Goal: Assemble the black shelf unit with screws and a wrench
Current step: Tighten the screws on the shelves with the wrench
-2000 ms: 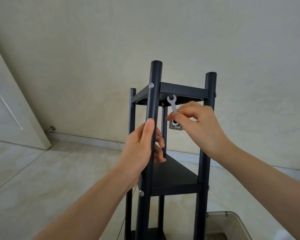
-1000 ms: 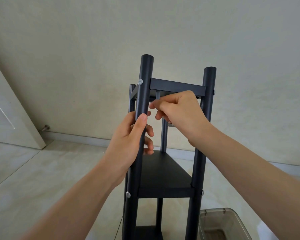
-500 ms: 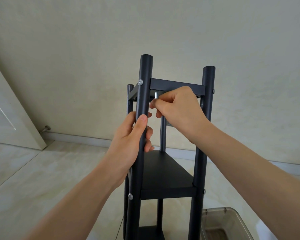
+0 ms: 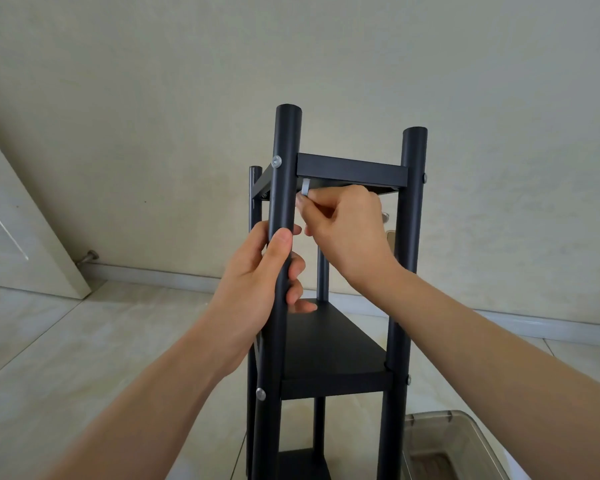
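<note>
The black shelf unit (image 4: 336,344) stands upright on the floor in front of me, with round black posts and flat shelves. My left hand (image 4: 257,275) grips the near left post below the top shelf. My right hand (image 4: 347,233) pinches a small flat silver wrench (image 4: 305,187) and holds its tip up against the underside of the top shelf (image 4: 352,172), just behind that post. A silver screw head (image 4: 276,162) shows on the post at top-shelf height, another screw head (image 4: 260,393) lower down. Most of the wrench is hidden by my fingers.
A translucent plastic bin (image 4: 454,445) sits on the tiled floor at the lower right, beside the unit. A pale wall is close behind. A white door (image 4: 18,233) with a floor stop (image 4: 88,257) is at the left.
My right hand carried the wrench left and up from between the posts to the underside of the top shelf by the near left post. My left hand stays on the post.
</note>
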